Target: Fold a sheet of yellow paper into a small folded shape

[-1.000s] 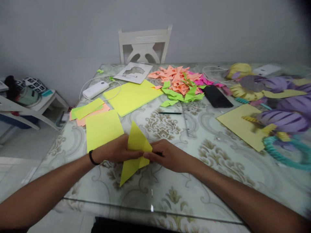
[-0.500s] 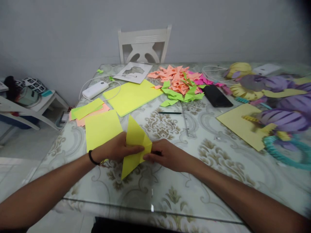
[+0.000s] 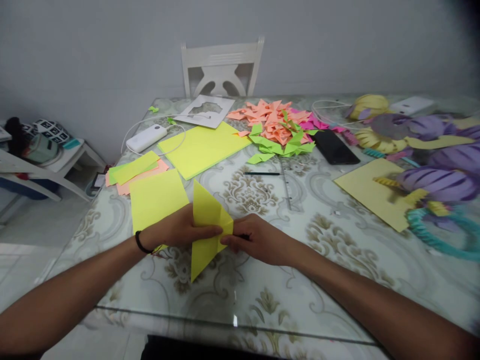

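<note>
A folded piece of yellow paper (image 3: 207, 210), with a point toward the right, is held up over the table between both hands. My left hand (image 3: 182, 227) grips it from the left, thumb across its front and the other fingers hidden behind. At the right-hand point, my right hand (image 3: 255, 239) pinches the paper between thumb and bent fingers. Beneath and behind my left hand lies a flat yellow sheet (image 3: 157, 197). Farther back is a stack of yellow and green sheets (image 3: 204, 147).
Folded orange paper pieces (image 3: 275, 120) and green ones (image 3: 281, 147) are heaped at the back. A pen (image 3: 262, 173), clear ruler (image 3: 287, 185) and black phone (image 3: 335, 147) lie nearer. A white power bank (image 3: 147, 138) sits left; purple paper crafts (image 3: 437, 182) crowd the right.
The folded yellow paper has turned slightly in my hands, its lower corner shifting a little right and down and its top corner left. Both hands keep their hold.
</note>
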Demonstrator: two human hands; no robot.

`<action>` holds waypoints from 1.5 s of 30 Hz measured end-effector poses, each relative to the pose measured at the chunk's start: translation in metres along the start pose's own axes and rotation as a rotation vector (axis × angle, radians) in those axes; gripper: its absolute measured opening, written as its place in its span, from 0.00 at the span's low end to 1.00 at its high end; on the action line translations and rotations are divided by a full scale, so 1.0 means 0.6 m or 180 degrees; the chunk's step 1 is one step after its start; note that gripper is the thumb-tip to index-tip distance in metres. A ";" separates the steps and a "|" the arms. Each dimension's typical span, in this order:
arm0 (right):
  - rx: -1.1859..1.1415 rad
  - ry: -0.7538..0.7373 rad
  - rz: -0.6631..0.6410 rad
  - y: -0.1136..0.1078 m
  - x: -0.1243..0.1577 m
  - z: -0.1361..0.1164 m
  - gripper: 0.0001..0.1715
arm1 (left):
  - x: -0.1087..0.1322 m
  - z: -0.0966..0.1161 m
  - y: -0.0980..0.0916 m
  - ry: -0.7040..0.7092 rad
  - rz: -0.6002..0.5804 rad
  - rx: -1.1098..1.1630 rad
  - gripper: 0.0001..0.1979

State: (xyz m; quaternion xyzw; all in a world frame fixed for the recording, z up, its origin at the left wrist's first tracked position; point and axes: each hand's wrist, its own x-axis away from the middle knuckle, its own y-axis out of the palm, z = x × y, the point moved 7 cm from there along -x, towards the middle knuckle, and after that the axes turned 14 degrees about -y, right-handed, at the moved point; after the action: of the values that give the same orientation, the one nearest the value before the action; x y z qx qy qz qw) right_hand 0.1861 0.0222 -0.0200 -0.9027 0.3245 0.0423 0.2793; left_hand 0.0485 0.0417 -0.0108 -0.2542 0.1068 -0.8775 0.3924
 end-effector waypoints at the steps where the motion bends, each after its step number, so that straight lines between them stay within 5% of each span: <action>1: 0.0028 -0.0031 0.0011 0.000 -0.001 -0.001 0.27 | 0.000 0.000 0.000 0.0013 0.0007 0.0013 0.18; 21: -0.0102 -0.0184 -0.0097 0.001 0.001 -0.009 0.33 | 0.006 0.013 0.009 0.0173 -0.0265 -0.0298 0.15; 26: -0.0129 0.0118 -0.0109 0.002 0.003 -0.001 0.36 | 0.006 0.006 0.012 0.0209 -0.0349 -0.0522 0.18; 35: 0.0004 0.0036 -0.0169 0.003 0.000 -0.001 0.29 | 0.006 0.002 0.013 0.0174 -0.0278 -0.0625 0.18; 45: -0.0142 0.0171 -0.0090 0.002 0.000 0.003 0.34 | 0.009 0.011 0.013 0.0264 -0.0208 -0.0719 0.18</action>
State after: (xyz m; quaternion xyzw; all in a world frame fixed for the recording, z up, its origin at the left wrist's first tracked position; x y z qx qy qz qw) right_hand 0.1854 0.0226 -0.0219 -0.9140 0.3181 0.0212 0.2509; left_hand 0.0541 0.0326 -0.0065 -0.2637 0.2128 -0.8819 0.3277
